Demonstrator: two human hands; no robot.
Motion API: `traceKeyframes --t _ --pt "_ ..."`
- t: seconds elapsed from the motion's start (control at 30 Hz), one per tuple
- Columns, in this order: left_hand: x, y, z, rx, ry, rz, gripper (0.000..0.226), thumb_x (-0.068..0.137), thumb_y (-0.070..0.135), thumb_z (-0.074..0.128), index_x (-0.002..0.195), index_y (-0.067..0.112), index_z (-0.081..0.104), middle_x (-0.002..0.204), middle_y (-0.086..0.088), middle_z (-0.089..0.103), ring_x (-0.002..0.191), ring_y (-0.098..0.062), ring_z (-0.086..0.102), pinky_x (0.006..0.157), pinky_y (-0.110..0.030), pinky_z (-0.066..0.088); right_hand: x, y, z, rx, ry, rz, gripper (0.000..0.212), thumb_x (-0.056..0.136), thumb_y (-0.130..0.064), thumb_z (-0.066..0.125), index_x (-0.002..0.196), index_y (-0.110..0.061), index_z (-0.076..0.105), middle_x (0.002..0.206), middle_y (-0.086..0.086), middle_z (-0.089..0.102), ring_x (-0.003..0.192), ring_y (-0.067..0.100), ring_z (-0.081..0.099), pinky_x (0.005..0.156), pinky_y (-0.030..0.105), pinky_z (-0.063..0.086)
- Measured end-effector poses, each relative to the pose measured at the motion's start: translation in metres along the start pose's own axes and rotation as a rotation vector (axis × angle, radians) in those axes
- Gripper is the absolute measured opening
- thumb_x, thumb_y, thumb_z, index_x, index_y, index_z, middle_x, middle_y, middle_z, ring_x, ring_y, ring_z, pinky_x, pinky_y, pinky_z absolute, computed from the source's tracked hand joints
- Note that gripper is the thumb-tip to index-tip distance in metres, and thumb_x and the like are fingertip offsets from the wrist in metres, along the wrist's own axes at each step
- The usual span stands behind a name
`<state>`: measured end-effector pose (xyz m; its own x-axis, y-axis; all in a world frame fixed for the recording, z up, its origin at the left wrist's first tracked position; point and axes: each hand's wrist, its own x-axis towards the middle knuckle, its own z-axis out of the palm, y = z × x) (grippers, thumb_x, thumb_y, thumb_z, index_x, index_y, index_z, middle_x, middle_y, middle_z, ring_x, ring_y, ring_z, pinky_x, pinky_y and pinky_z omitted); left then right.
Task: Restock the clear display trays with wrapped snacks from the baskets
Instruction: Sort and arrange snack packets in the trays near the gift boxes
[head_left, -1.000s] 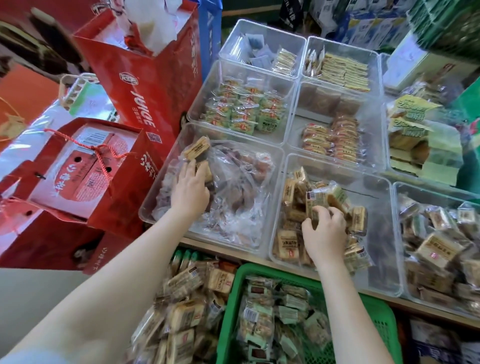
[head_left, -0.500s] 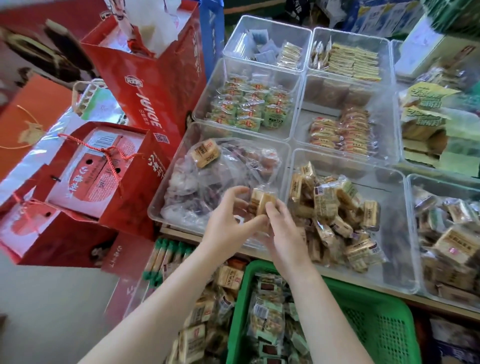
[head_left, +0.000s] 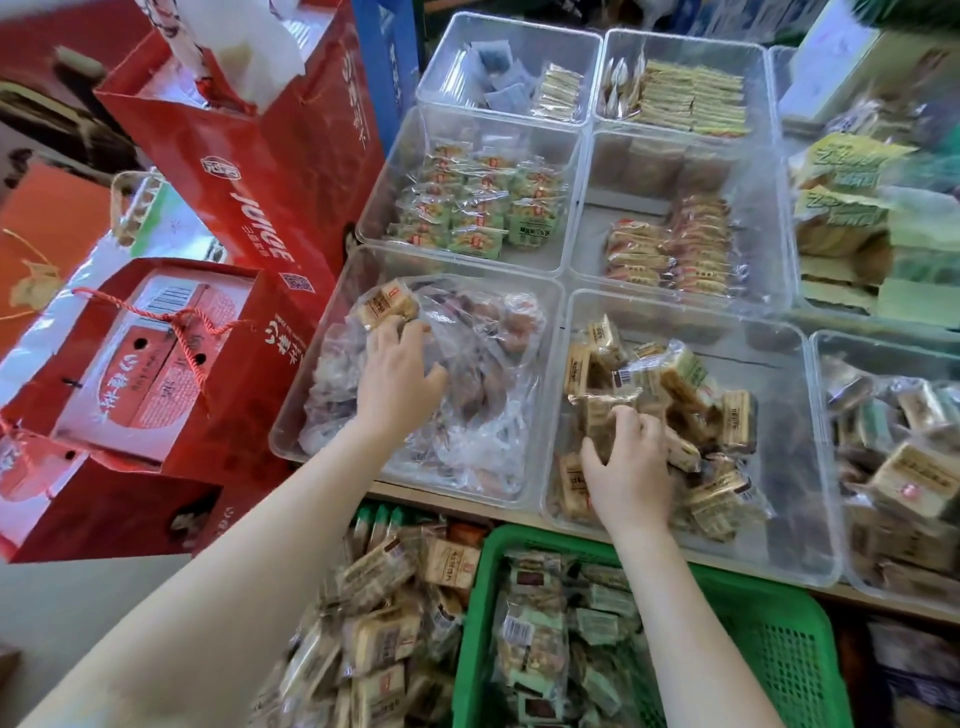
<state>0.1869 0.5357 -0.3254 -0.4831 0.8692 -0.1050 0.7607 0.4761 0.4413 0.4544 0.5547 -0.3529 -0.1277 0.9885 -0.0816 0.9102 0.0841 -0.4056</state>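
Left hand (head_left: 397, 387) is pinching a wrapped snack (head_left: 387, 306) in the bagged tray (head_left: 291, 431); right hand (head_left: 631, 465) is gripping snacks (head_left: 602, 410) in the neighbouring tray (head_left: 810, 519).

illumination is bright, even and diffuse, with only faint shadows beneath the forearms and no harsh contrast. soft glare whitens the walls of the clear rectangular plastic display trays (head_left: 582, 312) and the crinkled transparent plastic bag (head_left: 483, 364). wide-angle distortion bends the frame edges, and motion blur smears the upper right corner and lower margin.
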Motion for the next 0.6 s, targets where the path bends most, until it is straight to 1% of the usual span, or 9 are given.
traceKeyframes --t 0.1,0.2,0.3,0.33,0.4,0.43,0.5,0.53,0.6 --pt "0.023 -0.009 0.002 0.06 0.007 -0.039 0.068 0.088 0.019 0.057 0.15 0.016 0.03 0.16 -0.02 0.021 0.148 -0.038 0.016 0.118 -0.057 0.022 0.002 -0.001 0.001 -0.031 0.125 -0.036 0.013 0.091 -0.022 0.064 0.092 -0.009 0.064 0.115 0.018 0.056 0.107 0.036 0.053 0.084 0.046 0.049" --pt "0.046 -0.021 0.004 0.058 -0.018 -0.081 0.076 0.091 0.018 0.053 0.157 0.02 0.016 0.164 -0.019 0.011 0.151 -0.036 0.008 0.121 -0.058 0.014 0.0 0.001 0.004 0.007 0.271 -0.056 0.005 0.087 -0.01 0.069 0.087 -0.006 0.072 0.111 0.019 0.058 0.107 0.038 0.054 0.088 0.046 0.043" --pt "0.065 -0.032 0.003 0.105 -0.063 -0.125 0.077 0.091 0.024 0.058 0.157 0.021 0.017 0.16 -0.017 0.025 0.145 -0.036 0.021 0.117 -0.056 0.022 -0.008 0.003 0.01 0.092 0.353 -0.117 0.01 0.083 0.0 0.069 0.093 -0.003 0.071 0.111 0.02 0.056 0.106 0.038 0.055 0.087 0.048 0.045" --pt "0.069 -0.034 0.001 0.165 -0.06 -0.124 0.075 0.091 0.028 0.06 0.155 0.019 0.023 0.154 -0.018 0.034 0.139 -0.037 0.029 0.114 -0.054 0.027 -0.011 0.002 0.011 0.114 0.365 -0.141 0.014 0.082 0.002 0.069 0.094 -0.003 0.071 0.111 0.02 0.055 0.106 0.037 0.055 0.085 0.048 0.047" --pt "0.07 -0.032 -0.006 0.225 0.003 -0.099 0.063 0.087 0.034 0.067 0.141 0.016 0.04 0.135 -0.017 0.053 0.124 -0.037 0.045 0.104 -0.05 0.036 -0.017 -0.002 0.016 0.127 0.366 -0.184 0.018 0.081 0.004 0.069 0.097 -0.003 0.07 0.113 0.02 0.055 0.102 0.034 0.056 0.082 0.047 0.05" --pt "0.067 -0.028 -0.011 0.173 0.037 -0.087 0.058 0.085 0.038 0.071 0.132 0.015 0.047 0.126 -0.013 0.059 0.117 -0.035 0.051 0.098 -0.046 0.04 -0.019 -0.004 0.018 0.127 0.353 -0.204 0.019 0.08 0.004 0.07 0.098 -0.004 0.07 0.115 0.019 0.055 0.1 0.034 0.056 0.081 0.048 0.051" --pt "0.049 -0.013 -0.021 -0.089 0.023 -0.078 0.055 0.081 0.042 0.077 0.124 0.017 0.053 0.111 -0.001 0.064 0.101 -0.023 0.06 0.083 -0.036 0.046 -0.022 -0.009 0.022 0.166 0.301 -0.246 0.018 0.083 0.002 0.067 0.099 -0.006 0.069 0.117 0.016 0.053 0.103 0.032 0.055 0.083 0.053 0.052" --pt "0.037 -0.003 -0.025 -0.256 -0.032 -0.091 0.053 0.08 0.042 0.079 0.122 0.021 0.054 0.104 0.007 0.063 0.093 -0.015 0.062 0.076 -0.03 0.046 -0.023 -0.013 0.022 0.203 0.27 -0.257 0.015 0.086 -0.002 0.064 0.1 -0.007 0.068 0.118 0.014 0.052 0.106 0.03 0.054 0.085 0.054 0.051" --pt "0.006 0.018 -0.029 -0.576 -0.178 -0.141 0.049 0.08 0.039 0.081 0.119 0.025 0.054 0.1 0.012 0.065 0.088 -0.006 0.064 0.073 -0.024 0.051 -0.024 -0.021 0.016 0.298 0.232 -0.245 0.015 0.093 -0.014 0.055 0.1 -0.01 0.067 0.114 0.006 0.055 0.108 0.022 0.052 0.088 0.053 0.051"
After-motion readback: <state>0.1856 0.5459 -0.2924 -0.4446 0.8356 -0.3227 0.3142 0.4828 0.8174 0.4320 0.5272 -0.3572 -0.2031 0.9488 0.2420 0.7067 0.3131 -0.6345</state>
